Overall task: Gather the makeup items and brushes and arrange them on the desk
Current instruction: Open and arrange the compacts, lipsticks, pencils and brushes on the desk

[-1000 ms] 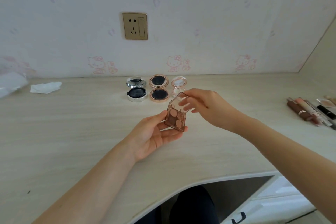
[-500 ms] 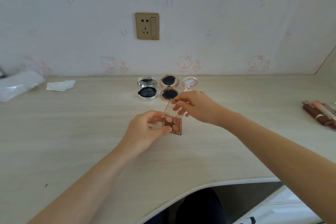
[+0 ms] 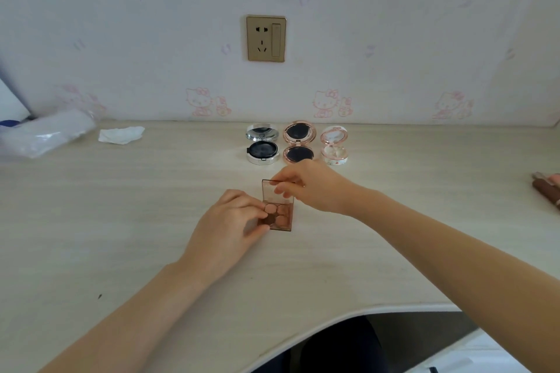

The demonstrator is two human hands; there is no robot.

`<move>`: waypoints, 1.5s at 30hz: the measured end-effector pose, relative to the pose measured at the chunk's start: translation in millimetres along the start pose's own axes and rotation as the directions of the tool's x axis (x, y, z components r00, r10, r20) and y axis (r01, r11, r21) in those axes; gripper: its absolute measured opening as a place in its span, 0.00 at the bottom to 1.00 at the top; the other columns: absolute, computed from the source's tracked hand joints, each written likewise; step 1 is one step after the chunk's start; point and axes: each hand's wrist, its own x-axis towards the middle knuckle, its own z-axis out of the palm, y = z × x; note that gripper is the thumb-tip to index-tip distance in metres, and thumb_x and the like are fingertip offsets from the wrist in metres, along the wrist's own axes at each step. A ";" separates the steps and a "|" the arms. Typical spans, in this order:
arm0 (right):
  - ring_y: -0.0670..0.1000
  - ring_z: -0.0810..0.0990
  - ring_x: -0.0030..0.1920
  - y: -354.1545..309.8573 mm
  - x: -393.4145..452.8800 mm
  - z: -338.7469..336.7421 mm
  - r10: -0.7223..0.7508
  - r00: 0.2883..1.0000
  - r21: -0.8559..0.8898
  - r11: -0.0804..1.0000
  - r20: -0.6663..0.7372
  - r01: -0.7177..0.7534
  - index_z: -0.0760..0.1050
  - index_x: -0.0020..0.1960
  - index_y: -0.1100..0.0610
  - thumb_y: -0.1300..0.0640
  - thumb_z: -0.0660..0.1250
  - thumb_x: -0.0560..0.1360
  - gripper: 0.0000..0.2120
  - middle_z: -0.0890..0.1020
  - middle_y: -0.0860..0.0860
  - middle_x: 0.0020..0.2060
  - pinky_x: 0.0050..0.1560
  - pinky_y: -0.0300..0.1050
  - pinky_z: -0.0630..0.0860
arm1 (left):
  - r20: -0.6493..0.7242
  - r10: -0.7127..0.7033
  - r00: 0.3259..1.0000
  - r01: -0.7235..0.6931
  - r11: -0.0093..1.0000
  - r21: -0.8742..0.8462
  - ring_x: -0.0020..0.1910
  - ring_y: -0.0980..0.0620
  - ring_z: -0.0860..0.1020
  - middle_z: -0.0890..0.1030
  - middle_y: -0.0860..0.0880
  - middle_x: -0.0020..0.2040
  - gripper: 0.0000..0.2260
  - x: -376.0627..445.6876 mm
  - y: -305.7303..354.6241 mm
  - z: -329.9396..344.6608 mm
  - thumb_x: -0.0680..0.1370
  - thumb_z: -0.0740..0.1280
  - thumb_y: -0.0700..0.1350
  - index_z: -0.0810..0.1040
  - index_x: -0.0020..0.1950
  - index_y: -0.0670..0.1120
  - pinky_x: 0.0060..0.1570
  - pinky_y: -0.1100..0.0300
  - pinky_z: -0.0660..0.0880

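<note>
a: where's the palette [image 3: 278, 218]?
b: on the desk [image 3: 121, 236] just ahead, between both hands, in front of three open compacts [image 3: 297, 147]. left hand [image 3: 225, 228] pinches its base; right hand [image 3: 309, 188] pinches the raised lid's top edge.
a: room?
b: bare desk all round; the hinge runs left-right.

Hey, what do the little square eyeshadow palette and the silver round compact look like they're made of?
Eyeshadow palette: probably clear brown-tinted plastic, glossy; the desk shows through its raised lid, and the pans look like matte pressed powder. Silver compact: shiny chrome-like casing with mirror reflections, either metal or metallised plastic; the picture cannot settle which.
</note>
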 end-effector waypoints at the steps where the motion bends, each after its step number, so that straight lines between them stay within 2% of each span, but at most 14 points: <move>1: 0.39 0.80 0.38 0.7 0.2 1.0 0.000 1.000 0.000 1.000 -0.002 0.000 0.81 0.57 0.54 0.56 0.64 0.78 0.10 0.81 0.40 0.36 0.38 0.27 0.73 | -0.004 0.013 1.000 -0.013 1.000 0.004 0.54 0.54 0.74 0.82 0.60 0.50 0.08 -1.1 0.3 0.3 0.71 0.75 0.45 0.85 0.49 0.48 0.51 0.59 0.75; 3: 0.37 0.79 0.37 2.3 1.0 1.7 0.011 1.000 0.023 1.000 -0.002 -0.011 0.81 0.57 0.54 0.56 0.65 0.77 0.10 0.82 0.40 0.36 0.39 0.27 0.73 | -0.012 0.026 1.000 -0.026 1.000 0.009 0.54 0.54 0.75 0.82 0.60 0.50 0.08 -2.2 1.2 1.7 0.72 0.75 0.45 0.85 0.50 0.47 0.52 0.61 0.75; 7: 0.44 0.83 0.41 3.5 5.3 0.5 0.055 0.998 0.096 0.994 0.010 -0.056 0.81 0.56 0.55 0.58 0.63 0.78 0.10 0.85 0.47 0.43 0.44 0.40 0.80 | -0.022 0.015 1.000 -0.015 1.000 0.018 0.53 0.53 0.76 0.83 0.58 0.49 0.08 -2.0 3.2 2.2 0.71 0.75 0.44 0.85 0.49 0.45 0.51 0.60 0.75; 11: 0.47 0.83 0.41 4.6 9.2 -2.2 0.110 0.994 0.185 0.976 0.030 -0.113 0.81 0.56 0.58 0.61 0.62 0.78 0.10 0.85 0.47 0.40 0.45 0.45 0.82 | -0.014 0.009 1.000 -0.009 1.000 0.010 0.53 0.52 0.77 0.83 0.56 0.50 0.08 -2.3 4.9 1.6 0.71 0.75 0.43 0.85 0.49 0.44 0.51 0.59 0.76; 14: 0.47 0.83 0.42 4.2 8.7 -4.3 0.141 0.987 0.234 0.960 0.077 -0.156 0.80 0.58 0.56 0.59 0.63 0.78 0.11 0.86 0.49 0.43 0.47 0.46 0.82 | -0.004 -0.002 1.000 0.002 1.000 -0.015 0.54 0.52 0.76 0.83 0.56 0.51 0.08 -2.3 3.4 2.1 0.72 0.74 0.44 0.84 0.50 0.44 0.53 0.57 0.76; 17: 0.46 0.80 0.44 3.5 2.5 -3.1 0.137 0.990 0.092 0.986 0.040 -0.140 0.76 0.64 0.54 0.54 0.63 0.78 0.15 0.83 0.49 0.49 0.49 0.43 0.75 | -0.001 -0.009 1.000 0.009 0.999 -0.038 0.54 0.53 0.76 0.83 0.57 0.52 0.08 -2.5 2.9 3.5 0.72 0.74 0.43 0.84 0.50 0.44 0.53 0.57 0.75; 19: 0.47 0.79 0.53 4.3 -8.0 1.7 0.140 0.989 -0.018 0.990 -0.039 -0.141 0.72 0.68 0.54 0.51 0.62 0.79 0.18 0.80 0.49 0.56 0.55 0.40 0.72 | -0.011 -0.021 1.000 0.020 0.998 -0.052 0.54 0.53 0.76 0.82 0.57 0.52 0.08 -3.8 3.3 4.3 0.72 0.74 0.43 0.84 0.50 0.44 0.53 0.58 0.75; 22: 0.51 0.77 0.60 7.2 -30.3 14.7 0.139 0.984 -0.047 0.988 -0.116 -0.145 0.68 0.70 0.56 0.53 0.62 0.79 0.21 0.79 0.51 0.61 0.60 0.43 0.72 | -0.023 -0.041 0.999 0.040 0.997 -0.068 0.53 0.54 0.77 0.82 0.56 0.51 0.08 -5.7 3.5 6.2 0.72 0.74 0.42 0.84 0.50 0.44 0.54 0.60 0.75; 26: 0.52 0.70 0.67 8.3 -59.0 35.5 0.130 0.977 -0.122 0.981 -0.166 -0.151 0.59 0.74 0.56 0.49 0.64 0.78 0.29 0.74 0.51 0.67 0.65 0.44 0.66 | -0.020 -0.067 0.998 0.065 0.994 -0.089 0.53 0.54 0.78 0.82 0.55 0.53 0.08 -7.0 4.3 8.0 0.73 0.73 0.42 0.84 0.52 0.45 0.54 0.59 0.75; 30: 0.51 0.68 0.67 3.3 -71.7 47.6 0.075 0.976 -0.168 0.980 -0.203 -0.110 0.60 0.73 0.54 0.47 0.65 0.76 0.29 0.73 0.50 0.65 0.63 0.45 0.68 | -0.020 -0.084 0.996 0.081 0.991 -0.103 0.53 0.54 0.79 0.82 0.54 0.53 0.09 -8.6 4.6 8.1 0.73 0.73 0.42 0.84 0.52 0.45 0.54 0.58 0.75; 34: 0.52 0.68 0.66 2.3 -65.3 51.8 0.026 0.973 -0.217 0.973 -0.228 -0.077 0.62 0.73 0.56 0.48 0.65 0.77 0.28 0.74 0.51 0.64 0.63 0.44 0.67 | -0.019 -0.089 0.996 0.086 0.991 -0.107 0.53 0.54 0.79 0.82 0.54 0.53 0.09 -5.8 3.0 7.7 0.72 0.73 0.40 0.84 0.52 0.45 0.55 0.59 0.75; 45: 0.56 0.71 0.64 4.7 -17.2 46.7 0.091 0.972 -0.176 0.976 -0.219 -0.131 0.65 0.71 0.58 0.54 0.63 0.78 0.23 0.75 0.54 0.64 0.62 0.50 0.70 | 0.047 -0.144 0.989 0.146 0.988 -0.053 0.55 0.51 0.79 0.81 0.53 0.57 0.10 29.3 -25.0 5.1 0.75 0.69 0.40 0.83 0.55 0.45 0.57 0.56 0.73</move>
